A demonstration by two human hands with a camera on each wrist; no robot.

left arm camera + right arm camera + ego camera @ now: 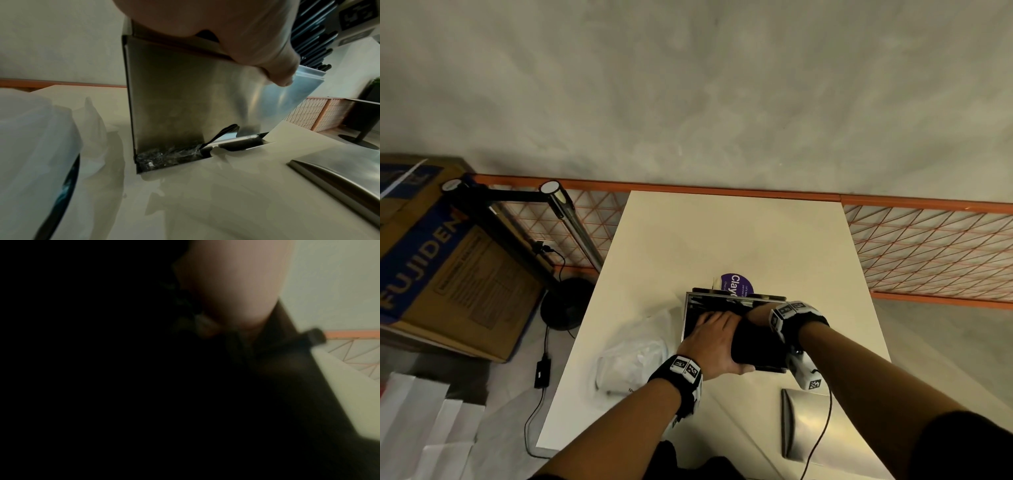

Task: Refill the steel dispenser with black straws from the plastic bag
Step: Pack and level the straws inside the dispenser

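Note:
The steel dispenser (688, 329) stands open-topped in the middle of the white table (722, 240). My left hand (714, 337) lies over its top, thumb (267, 56) hooked down the near steel face (185, 97), fingers reaching into the opening. My right hand (755, 313) comes in from the right and holds a thick bundle of black straws (756, 344) across the open top; its fingers are hidden. The straws (312, 32) show at the upper right of the left wrist view. The plastic bag (633, 353) lies crumpled to the left of the dispenser. The right wrist view is almost dark.
The dispenser's steel lid (808, 425) lies flat on the table at the front right. A purple sticker (736, 284) sits behind the dispenser. A black lamp stand (566, 305) and a cardboard box (448, 267) are on the floor to the left. An orange mesh rail (928, 253) runs behind.

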